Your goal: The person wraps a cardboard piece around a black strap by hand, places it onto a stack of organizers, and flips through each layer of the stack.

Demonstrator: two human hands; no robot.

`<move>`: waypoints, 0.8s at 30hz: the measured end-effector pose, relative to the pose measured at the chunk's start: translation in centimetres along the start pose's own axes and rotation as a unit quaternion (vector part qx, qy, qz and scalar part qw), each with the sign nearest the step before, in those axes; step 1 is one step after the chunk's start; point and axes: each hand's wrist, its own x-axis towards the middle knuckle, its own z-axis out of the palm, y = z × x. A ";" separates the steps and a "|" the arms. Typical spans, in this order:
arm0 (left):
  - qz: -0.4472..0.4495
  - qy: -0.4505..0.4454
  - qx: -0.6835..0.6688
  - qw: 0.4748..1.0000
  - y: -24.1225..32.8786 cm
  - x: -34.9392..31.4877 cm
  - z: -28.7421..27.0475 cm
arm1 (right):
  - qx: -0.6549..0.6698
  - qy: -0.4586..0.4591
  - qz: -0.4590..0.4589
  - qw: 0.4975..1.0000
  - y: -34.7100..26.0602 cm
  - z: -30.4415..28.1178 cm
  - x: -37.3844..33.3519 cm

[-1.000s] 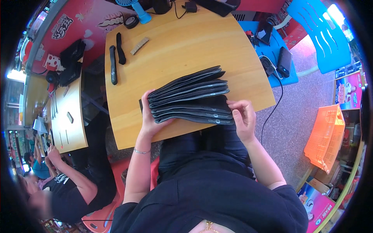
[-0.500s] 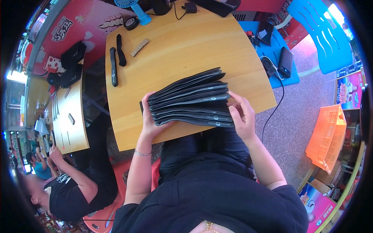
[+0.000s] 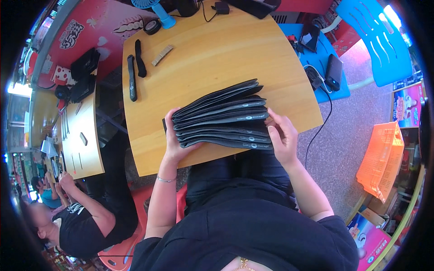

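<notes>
A thick bundle of flat black straps (image 3: 219, 113), with small pale print near their right ends, fans out above the table's near edge. My left hand (image 3: 174, 140) is wrapped round the bundle's left end, thumb on the far side and fingers partly hidden under the near side. At the fanned right ends is my right hand (image 3: 284, 135), its thumb and bent forefinger apart and the fingertips against or just beside the strap ends. I see nothing gripped between them. Two more black straps, one smooth (image 3: 132, 77) and one darker (image 3: 140, 58), lie at the table's far left.
On the wooden table (image 3: 226, 49) are a small tan strip (image 3: 162, 55), a tape roll (image 3: 152, 27) and a blue fan (image 3: 156, 11). A blue chair (image 3: 337, 92) holding electronics stands right, near an orange basket (image 3: 380, 160). Another person (image 3: 86, 226) sits at a table on the left.
My right hand has shifted very slightly right, its fingertips drawing back a little from the strap ends. My left hand and the bundle stay in place.
</notes>
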 end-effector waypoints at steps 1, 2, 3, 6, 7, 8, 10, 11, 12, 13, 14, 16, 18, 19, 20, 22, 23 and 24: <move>-0.001 0.000 0.001 1.000 0.0 -0.1 -0.1 | -0.005 0.002 -0.009 1.000 -0.1 0.1 0.0; -0.002 0.001 0.003 1.000 -0.1 -0.1 0.0 | -0.012 0.006 -0.019 1.000 -0.1 0.1 0.0; -0.004 0.003 0.004 1.000 -0.1 -0.1 0.0 | -0.012 0.007 -0.018 1.000 0.0 0.1 0.0; 0.007 0.003 0.006 1.000 -0.8 -0.1 -0.1 | 0.005 0.010 -0.019 1.000 0.3 0.0 -0.2; 0.007 0.003 0.007 1.000 -0.9 -0.2 -0.3 | 0.001 0.006 -0.027 1.000 0.5 -0.1 -0.3; 0.002 0.002 0.000 1.000 -0.9 -0.2 -0.3 | -0.004 0.004 -0.034 0.999 0.7 -0.2 -0.3; -0.004 -0.001 -0.007 1.000 -1.0 -0.1 -0.2 | 0.004 0.000 -0.024 1.000 0.7 -0.4 -0.4; -0.009 0.002 0.001 1.000 -1.1 -0.2 -0.2 | 0.014 -0.005 -0.014 1.000 0.7 -0.4 -0.5; -0.013 0.005 0.010 1.000 -1.1 -0.3 -0.3 | 0.015 -0.004 -0.012 1.000 0.7 -0.4 -0.4; -0.012 0.000 0.020 1.000 -1.2 -0.3 -0.5 | 0.009 -0.007 -0.025 1.000 0.7 -0.4 -0.4; -0.013 -0.002 0.021 1.000 -1.1 -0.3 -0.5 | 0.003 -0.011 -0.038 0.999 0.7 -0.4 -0.3; -0.021 -0.005 0.013 1.000 -1.1 -0.4 -0.5 | 0.024 -0.005 -0.024 0.999 1.0 -0.3 -0.6; -0.016 -0.010 0.025 1.000 -0.8 -0.2 -0.4 | 0.043 0.001 -0.010 0.999 1.2 -0.4 -0.7; -0.018 -0.011 0.023 1.000 -0.7 -0.2 -0.3 | 0.041 -0.003 -0.012 0.999 1.2 -0.4 -0.6; -0.020 -0.011 0.022 0.999 -0.7 -0.2 -0.3 | 0.040 -0.008 -0.014 0.999 1.2 -0.4 -0.5; -0.019 -0.012 0.022 1.000 -0.6 -0.2 -0.3 | 0.045 -0.009 -0.008 0.999 1.0 -0.5 -0.5; -0.016 -0.012 0.022 1.000 -0.6 -0.2 -0.3 | 0.050 -0.011 -0.003 0.999 0.9 -0.4 -0.4; -0.017 -0.011 0.022 1.000 -0.5 -0.2 -0.3 | 0.050 -0.011 -0.003 0.999 0.8 -0.3 -0.4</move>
